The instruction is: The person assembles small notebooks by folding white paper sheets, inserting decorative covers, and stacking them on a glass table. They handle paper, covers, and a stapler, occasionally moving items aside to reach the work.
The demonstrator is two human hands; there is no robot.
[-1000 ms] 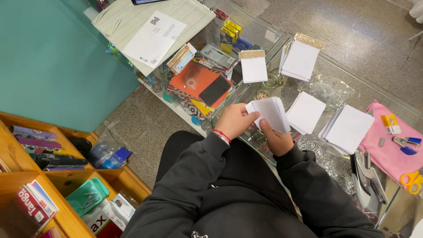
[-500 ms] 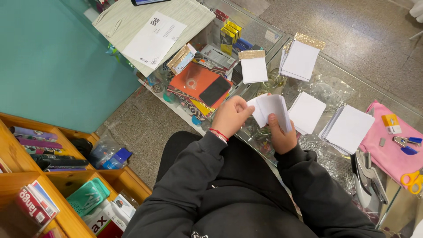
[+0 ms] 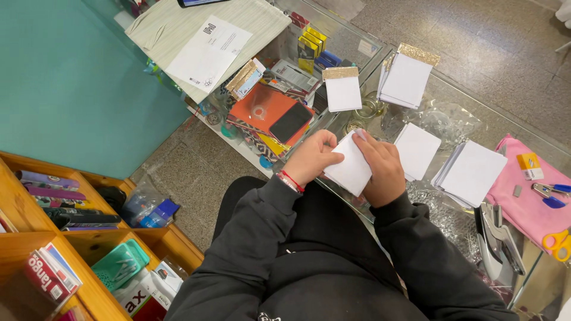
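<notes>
Both my hands hold one small stack of white paper sheets above the near edge of a glass table. My left hand grips the stack's left side, a red band on its wrist. My right hand covers the right side with fingers laid over the top. Other white stacks lie on the glass: one just right of my hands, a thicker one further right, and two with gold top strips farther away.
An orange case with a black phone lies left of my hands. A pink cloth with clips and yellow scissors sits at right, a black stapler near it. Wooden shelves with packets stand at lower left.
The fanned sheets have been squared into a flat stack. My right hand moved from under the sheets to lie over their right side, and the stack came down toward the table's edge.
</notes>
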